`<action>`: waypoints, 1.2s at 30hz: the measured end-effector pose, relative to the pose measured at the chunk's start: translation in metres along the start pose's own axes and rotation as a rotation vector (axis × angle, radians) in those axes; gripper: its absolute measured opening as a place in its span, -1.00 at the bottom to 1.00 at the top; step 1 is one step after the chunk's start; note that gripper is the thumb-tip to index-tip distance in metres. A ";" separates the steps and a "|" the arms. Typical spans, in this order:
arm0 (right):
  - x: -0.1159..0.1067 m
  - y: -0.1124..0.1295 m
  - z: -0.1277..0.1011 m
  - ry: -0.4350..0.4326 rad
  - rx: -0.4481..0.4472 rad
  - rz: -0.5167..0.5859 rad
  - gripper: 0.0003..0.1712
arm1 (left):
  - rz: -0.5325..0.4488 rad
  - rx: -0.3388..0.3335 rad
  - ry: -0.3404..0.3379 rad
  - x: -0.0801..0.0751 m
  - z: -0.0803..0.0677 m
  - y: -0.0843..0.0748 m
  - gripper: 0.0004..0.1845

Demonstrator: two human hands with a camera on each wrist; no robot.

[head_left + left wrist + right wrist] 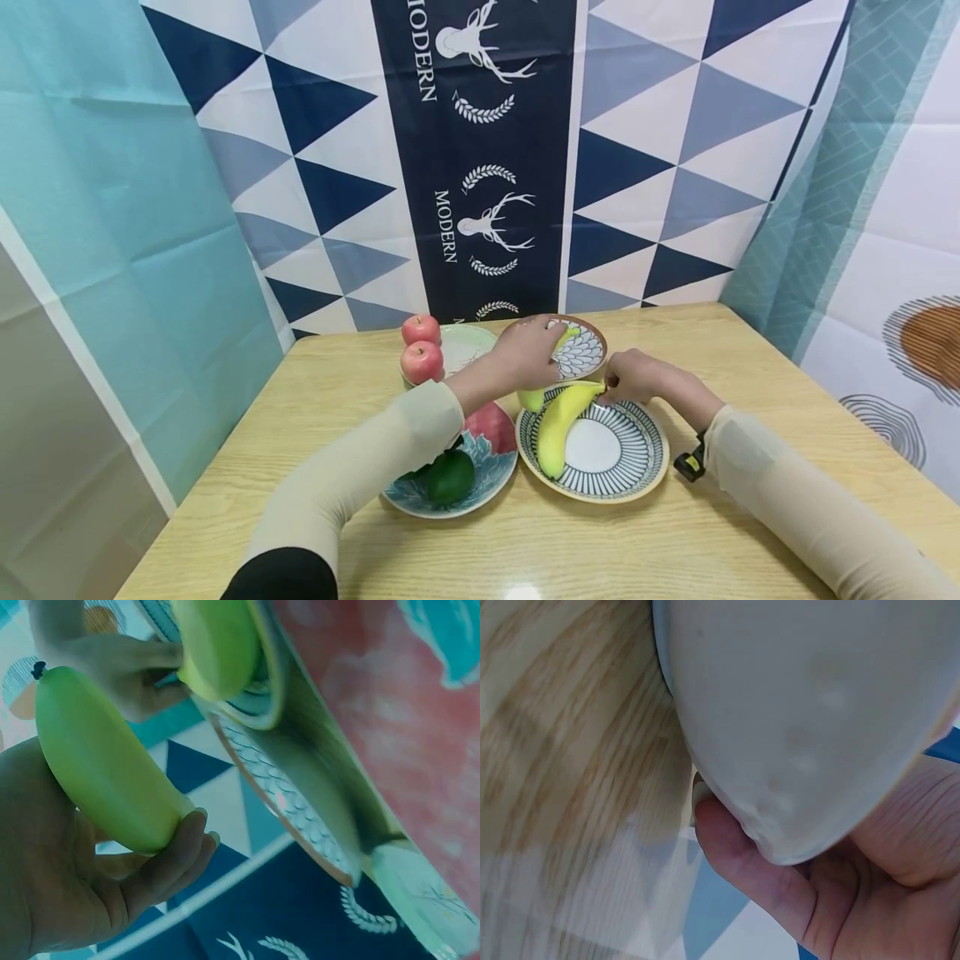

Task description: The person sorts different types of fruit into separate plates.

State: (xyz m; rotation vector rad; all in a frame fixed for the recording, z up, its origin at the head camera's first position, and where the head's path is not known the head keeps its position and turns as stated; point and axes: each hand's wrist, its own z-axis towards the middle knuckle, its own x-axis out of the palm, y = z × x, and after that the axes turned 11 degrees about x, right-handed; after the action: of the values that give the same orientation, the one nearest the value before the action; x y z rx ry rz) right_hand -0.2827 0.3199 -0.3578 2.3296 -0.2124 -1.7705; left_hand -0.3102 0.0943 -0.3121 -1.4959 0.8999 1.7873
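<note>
My left hand grips a yellow-green banana between thumb and fingers, held up over the join of the plates. A second banana lies across the left side of a striped plate. At that banana's far tip, my right hand pinches with thumb and finger. In the right wrist view the plate's pale underside hides part of the right hand's fingers.
Two red apples sit on a pale green plate at the back. Dark green fruit rests on a blue-and-red plate beneath my left forearm. A brown-rimmed plate stands behind the striped one. Patterned cloth hangs behind the table.
</note>
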 end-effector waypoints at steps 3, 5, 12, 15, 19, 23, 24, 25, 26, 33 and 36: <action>0.001 0.000 -0.001 -0.007 -0.017 -0.004 -0.75 | -0.001 0.007 0.009 -0.005 -0.002 -0.011 -0.24; 0.001 -0.001 -0.001 -0.015 -0.032 -0.012 -0.74 | -0.013 0.004 0.020 -0.008 -0.003 -0.018 -0.25; 0.000 -0.003 -0.002 -0.031 -0.046 -0.005 -0.72 | -0.028 0.033 0.039 -0.008 -0.003 -0.040 -0.34; 0.000 -0.004 -0.003 -0.033 -0.051 0.005 -0.72 | -0.023 0.042 0.045 -0.005 -0.001 -0.045 -0.39; 0.000 -0.003 -0.004 -0.036 -0.071 0.012 -0.72 | -0.014 0.035 0.043 0.000 0.002 -0.052 -0.46; 0.000 -0.002 -0.004 -0.039 -0.088 0.010 -0.72 | -0.014 0.011 0.037 0.006 0.003 -0.057 -0.45; 0.000 -0.001 -0.004 -0.040 -0.088 0.010 -0.72 | -0.015 0.004 0.038 0.008 0.004 -0.058 -0.44; 0.000 -0.001 -0.004 -0.040 -0.088 0.010 -0.73 | -0.018 -0.004 0.040 0.009 0.004 -0.060 -0.43; 0.000 -0.001 -0.004 -0.038 -0.086 0.012 -0.73 | -0.014 -0.007 0.043 0.011 0.004 -0.061 -0.43; -0.001 0.000 -0.004 -0.024 -0.060 0.017 -0.73 | -0.054 -0.037 0.082 0.019 0.002 -0.068 -0.41; -0.002 0.000 -0.004 -0.023 -0.057 0.008 -0.73 | -0.038 -0.029 0.078 0.022 0.001 -0.069 -0.40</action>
State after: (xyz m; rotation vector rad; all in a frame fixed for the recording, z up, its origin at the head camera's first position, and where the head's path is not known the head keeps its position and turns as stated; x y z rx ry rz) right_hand -0.2795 0.3206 -0.3552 2.2670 -0.1716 -1.7766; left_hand -0.2573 0.1349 -0.3405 -1.5999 0.8812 1.7317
